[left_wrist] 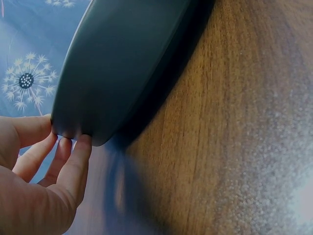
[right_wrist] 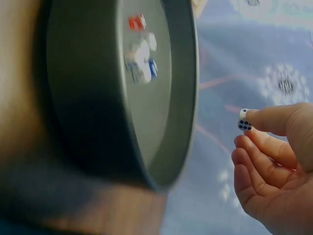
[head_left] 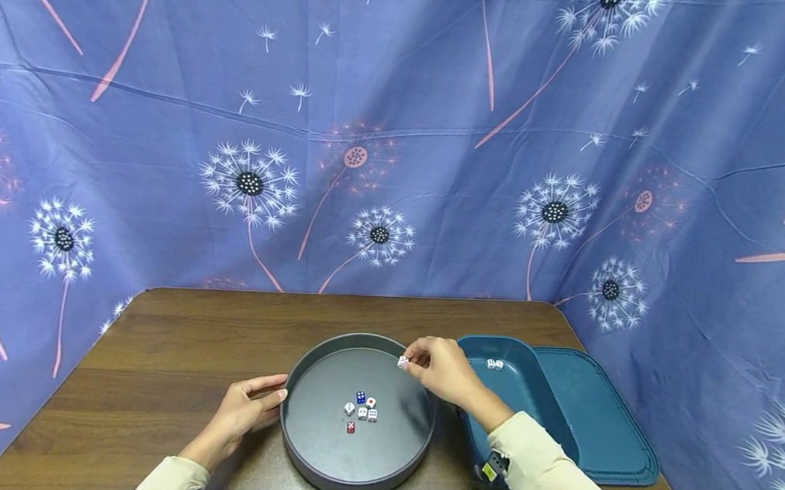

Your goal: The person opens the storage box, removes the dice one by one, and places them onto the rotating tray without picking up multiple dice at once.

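Note:
My right hand [head_left: 448,370] pinches a white die [head_left: 403,362] between thumb and fingertip, over the right part of a round dark grey pan [head_left: 350,486]. Up close in the right wrist view, the die [right_wrist: 245,120] shows dark blue pips. The fingertips of my left hand [head_left: 237,418] touch the outer wall of the pan at its left side; in the left wrist view these fingers [left_wrist: 80,161] lie fairly straight against it. Inside the pan, near its middle, several white dice [head_left: 349,408] sit with a blue die [head_left: 361,397] and a red die [head_left: 351,427].
A teal bin [head_left: 489,343] stands right of the pan, partly behind my right forearm, with two white dice [head_left: 495,364] in it. A flat teal lid [head_left: 601,419] lies to its right. Everything rests on a brown wooden table [head_left: 217,323], with blue dandelion-print cloth [head_left: 407,83] behind.

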`<state>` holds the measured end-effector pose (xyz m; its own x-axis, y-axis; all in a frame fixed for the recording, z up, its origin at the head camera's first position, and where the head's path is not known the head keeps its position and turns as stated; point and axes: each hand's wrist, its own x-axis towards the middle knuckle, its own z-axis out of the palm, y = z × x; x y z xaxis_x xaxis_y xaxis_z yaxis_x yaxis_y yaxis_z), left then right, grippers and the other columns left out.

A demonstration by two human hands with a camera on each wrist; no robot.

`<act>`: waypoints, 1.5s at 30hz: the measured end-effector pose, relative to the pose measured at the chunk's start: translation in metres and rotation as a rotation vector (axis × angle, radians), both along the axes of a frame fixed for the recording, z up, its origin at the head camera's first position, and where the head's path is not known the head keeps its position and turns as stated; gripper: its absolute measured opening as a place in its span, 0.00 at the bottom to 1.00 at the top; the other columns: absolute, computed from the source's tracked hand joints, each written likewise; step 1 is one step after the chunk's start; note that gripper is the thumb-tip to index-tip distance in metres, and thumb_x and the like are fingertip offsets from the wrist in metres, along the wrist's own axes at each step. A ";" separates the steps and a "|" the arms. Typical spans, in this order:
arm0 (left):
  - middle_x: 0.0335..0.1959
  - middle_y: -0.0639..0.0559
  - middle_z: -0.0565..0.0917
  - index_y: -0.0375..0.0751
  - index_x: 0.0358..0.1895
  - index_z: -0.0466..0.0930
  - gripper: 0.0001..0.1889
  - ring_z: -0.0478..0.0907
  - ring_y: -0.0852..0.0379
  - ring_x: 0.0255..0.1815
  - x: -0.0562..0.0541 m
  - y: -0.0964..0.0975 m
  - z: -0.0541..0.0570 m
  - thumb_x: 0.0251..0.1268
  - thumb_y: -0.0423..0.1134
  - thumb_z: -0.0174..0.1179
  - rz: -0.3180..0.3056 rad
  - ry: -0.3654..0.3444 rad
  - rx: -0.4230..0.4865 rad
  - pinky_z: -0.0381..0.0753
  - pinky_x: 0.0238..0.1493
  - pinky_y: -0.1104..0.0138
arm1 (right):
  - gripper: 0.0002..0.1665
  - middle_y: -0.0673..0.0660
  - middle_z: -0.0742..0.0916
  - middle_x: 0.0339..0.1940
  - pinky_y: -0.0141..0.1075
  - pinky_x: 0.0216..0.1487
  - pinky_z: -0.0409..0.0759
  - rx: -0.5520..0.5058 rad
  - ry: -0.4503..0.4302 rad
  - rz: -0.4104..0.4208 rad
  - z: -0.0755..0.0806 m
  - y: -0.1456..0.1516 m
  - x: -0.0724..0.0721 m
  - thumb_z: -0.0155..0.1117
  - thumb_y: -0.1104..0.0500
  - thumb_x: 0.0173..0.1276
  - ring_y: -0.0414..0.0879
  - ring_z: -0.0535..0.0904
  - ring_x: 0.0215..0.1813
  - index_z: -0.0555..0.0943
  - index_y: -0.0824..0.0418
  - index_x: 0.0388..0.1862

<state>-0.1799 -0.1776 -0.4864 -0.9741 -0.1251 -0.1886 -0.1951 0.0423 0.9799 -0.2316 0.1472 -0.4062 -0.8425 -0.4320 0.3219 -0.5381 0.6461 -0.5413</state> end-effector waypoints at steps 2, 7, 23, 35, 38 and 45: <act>0.48 0.34 0.82 0.24 0.55 0.76 0.19 0.82 0.51 0.42 0.000 0.000 0.000 0.60 0.25 0.62 0.002 -0.002 0.000 0.86 0.41 0.64 | 0.03 0.45 0.83 0.23 0.26 0.26 0.75 0.001 0.014 0.027 -0.005 -0.009 0.006 0.71 0.62 0.58 0.34 0.76 0.26 0.83 0.57 0.28; 0.48 0.35 0.82 0.25 0.55 0.77 0.19 0.82 0.51 0.41 0.000 0.002 0.001 0.60 0.26 0.62 0.007 -0.001 -0.002 0.86 0.41 0.63 | 0.04 0.44 0.83 0.24 0.26 0.29 0.76 0.029 0.016 0.066 -0.023 -0.028 0.019 0.72 0.62 0.57 0.35 0.77 0.28 0.84 0.56 0.28; 0.47 0.35 0.82 0.24 0.55 0.76 0.19 0.82 0.50 0.40 0.002 0.002 0.006 0.60 0.24 0.61 0.009 0.001 0.021 0.86 0.39 0.66 | 0.06 0.44 0.81 0.22 0.24 0.29 0.73 0.126 0.064 0.106 -0.077 -0.054 0.039 0.74 0.62 0.52 0.30 0.73 0.27 0.83 0.57 0.26; 0.46 0.37 0.83 0.23 0.56 0.75 0.19 0.82 0.50 0.40 0.003 0.000 0.002 0.60 0.25 0.61 0.008 -0.002 0.033 0.85 0.39 0.66 | 0.07 0.44 0.80 0.21 0.24 0.28 0.71 0.149 0.058 0.113 -0.078 -0.056 0.043 0.75 0.61 0.52 0.30 0.72 0.26 0.83 0.56 0.27; 0.45 0.38 0.83 0.24 0.55 0.76 0.18 0.82 0.51 0.39 0.003 0.001 0.002 0.61 0.24 0.61 0.013 -0.005 0.036 0.85 0.38 0.67 | 0.07 0.44 0.81 0.21 0.24 0.28 0.72 0.121 0.054 0.109 -0.076 -0.056 0.041 0.75 0.62 0.51 0.30 0.72 0.26 0.84 0.57 0.27; 0.45 0.38 0.83 0.23 0.55 0.76 0.18 0.82 0.52 0.39 0.002 0.001 0.002 0.60 0.24 0.61 0.014 0.001 0.035 0.85 0.38 0.68 | 0.05 0.46 0.82 0.23 0.24 0.29 0.75 0.043 0.028 0.092 -0.058 -0.053 0.035 0.74 0.62 0.54 0.31 0.74 0.27 0.85 0.61 0.29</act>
<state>-0.1780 -0.1768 -0.4847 -0.9725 -0.1319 -0.1920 -0.1944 0.0054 0.9809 -0.1970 0.0940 -0.4641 -0.7896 -0.5211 0.3241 -0.6107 0.6154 -0.4984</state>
